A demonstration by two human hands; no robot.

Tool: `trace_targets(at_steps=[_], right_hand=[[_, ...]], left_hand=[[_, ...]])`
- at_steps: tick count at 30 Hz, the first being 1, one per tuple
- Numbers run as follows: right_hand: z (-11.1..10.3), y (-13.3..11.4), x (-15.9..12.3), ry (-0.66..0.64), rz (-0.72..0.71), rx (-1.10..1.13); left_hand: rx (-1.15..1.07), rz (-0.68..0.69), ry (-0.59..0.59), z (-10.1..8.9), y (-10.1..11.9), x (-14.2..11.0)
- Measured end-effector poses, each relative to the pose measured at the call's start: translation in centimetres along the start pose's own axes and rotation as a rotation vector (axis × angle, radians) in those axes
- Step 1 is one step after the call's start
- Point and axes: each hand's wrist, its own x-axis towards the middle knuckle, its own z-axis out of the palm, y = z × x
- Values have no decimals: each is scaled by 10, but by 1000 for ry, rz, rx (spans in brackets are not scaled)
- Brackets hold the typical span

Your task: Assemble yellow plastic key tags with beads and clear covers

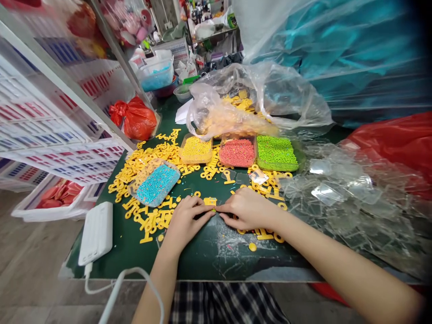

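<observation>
A small flat yellow piece [209,201] with darker marks lies on the green table at the meeting point of my fingertips. My left hand [185,220] comes at it from the left, its thumb and index finger closed at the lower edge. From the right, my right hand [249,209] is curled, with its index fingertip at the same edge. Exactly how the fingertips grip is too small to see. Beyond my hands stand clear trays of tiny beads: blue [158,184], yellow [196,149], red [237,152] and green [277,152].
Loose yellow plastic parts [148,157] surround the trays. A clear bag [232,117] holds more behind them. Clear plastic squares [357,193] are heaped at right. A white power bank [96,234] with a cable sits at the left edge, near a red bag [138,121] and basket rack [43,112].
</observation>
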Motion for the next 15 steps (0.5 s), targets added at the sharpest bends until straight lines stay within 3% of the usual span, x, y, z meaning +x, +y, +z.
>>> trace_targets(at_steps=[6,15], right_hand=[[1,1,0,7,-6,-19],[-1,1,0,12,15,7]], left_hand=[[-55,-27,-23,-3,0,-1],[27,-2,48,0,2,3]])
